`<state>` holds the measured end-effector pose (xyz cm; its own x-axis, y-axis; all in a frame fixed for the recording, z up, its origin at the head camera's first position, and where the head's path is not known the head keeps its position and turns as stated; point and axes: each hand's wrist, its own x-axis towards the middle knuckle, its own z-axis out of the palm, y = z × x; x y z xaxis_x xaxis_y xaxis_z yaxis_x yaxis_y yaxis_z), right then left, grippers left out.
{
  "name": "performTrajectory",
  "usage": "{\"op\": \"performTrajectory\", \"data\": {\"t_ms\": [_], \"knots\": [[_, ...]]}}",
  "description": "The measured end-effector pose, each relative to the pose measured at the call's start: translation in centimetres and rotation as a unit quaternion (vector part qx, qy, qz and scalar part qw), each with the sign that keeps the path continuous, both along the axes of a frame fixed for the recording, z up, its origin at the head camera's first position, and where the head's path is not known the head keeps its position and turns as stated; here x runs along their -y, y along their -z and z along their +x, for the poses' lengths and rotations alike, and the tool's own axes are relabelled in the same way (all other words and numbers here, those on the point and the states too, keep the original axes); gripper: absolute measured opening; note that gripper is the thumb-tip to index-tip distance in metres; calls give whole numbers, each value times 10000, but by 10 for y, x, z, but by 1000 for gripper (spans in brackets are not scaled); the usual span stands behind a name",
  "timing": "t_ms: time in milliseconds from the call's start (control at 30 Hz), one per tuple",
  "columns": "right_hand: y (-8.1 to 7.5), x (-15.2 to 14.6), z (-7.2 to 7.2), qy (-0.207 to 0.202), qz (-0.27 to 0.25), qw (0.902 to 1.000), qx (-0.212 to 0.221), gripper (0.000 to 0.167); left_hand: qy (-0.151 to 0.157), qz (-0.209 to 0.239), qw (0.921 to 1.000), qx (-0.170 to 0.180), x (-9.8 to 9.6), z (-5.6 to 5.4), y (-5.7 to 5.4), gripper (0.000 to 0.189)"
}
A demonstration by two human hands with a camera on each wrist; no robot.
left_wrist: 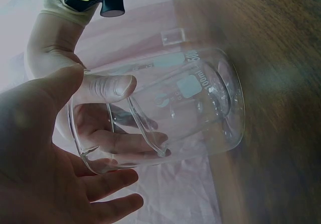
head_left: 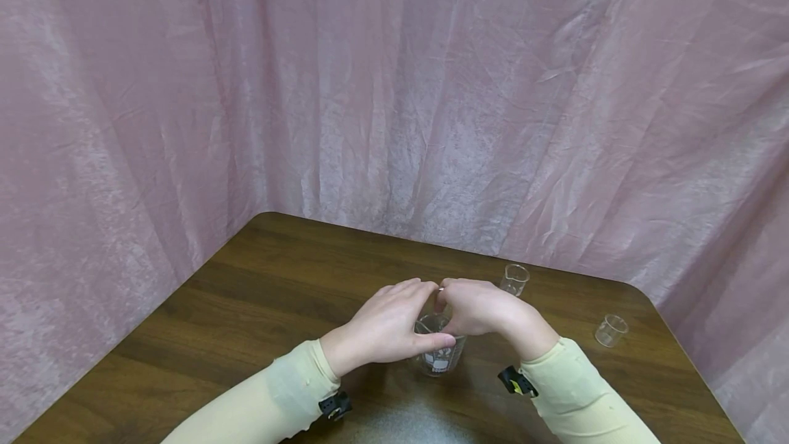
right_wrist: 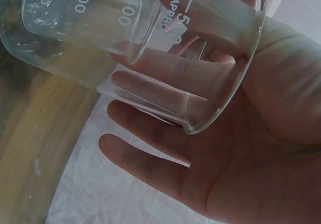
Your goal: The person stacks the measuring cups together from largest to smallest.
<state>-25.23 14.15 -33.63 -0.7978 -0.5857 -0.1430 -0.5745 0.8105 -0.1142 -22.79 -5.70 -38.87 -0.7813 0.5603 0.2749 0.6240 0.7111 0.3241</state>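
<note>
On the table, a large clear glass beaker (head_left: 440,362) with white print stands with a smaller glass beaker (left_wrist: 189,86) nested inside it. My left hand (head_left: 391,326) grips the large beaker near its rim, thumb across the near side and fingers round the far side. From the right, my right hand (head_left: 483,307) reaches over the top, its thumb low at the opening. Through the glass, right fingertips (right_wrist: 120,58) show right at the smaller beaker's rim, which the hand pinches. The other two right fingers (right_wrist: 143,153) stretch loosely below the large beaker's rim in the right wrist view.
Behind the right hand stands a small glass beaker (head_left: 515,278) near the table's back edge. Another small beaker (head_left: 610,331) stands farther right. The brown wooden table (head_left: 277,273) ends at a pink curtain (head_left: 394,88) at the back and sides.
</note>
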Motion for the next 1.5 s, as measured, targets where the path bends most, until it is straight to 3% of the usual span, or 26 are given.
{"op": "performTrajectory", "data": {"t_ms": [1500], "knots": [[-2, 0, -2, -38, 25, 9999, 117, 29, -38, -54, 9999, 96, -1, 0, 1, 82]]}}
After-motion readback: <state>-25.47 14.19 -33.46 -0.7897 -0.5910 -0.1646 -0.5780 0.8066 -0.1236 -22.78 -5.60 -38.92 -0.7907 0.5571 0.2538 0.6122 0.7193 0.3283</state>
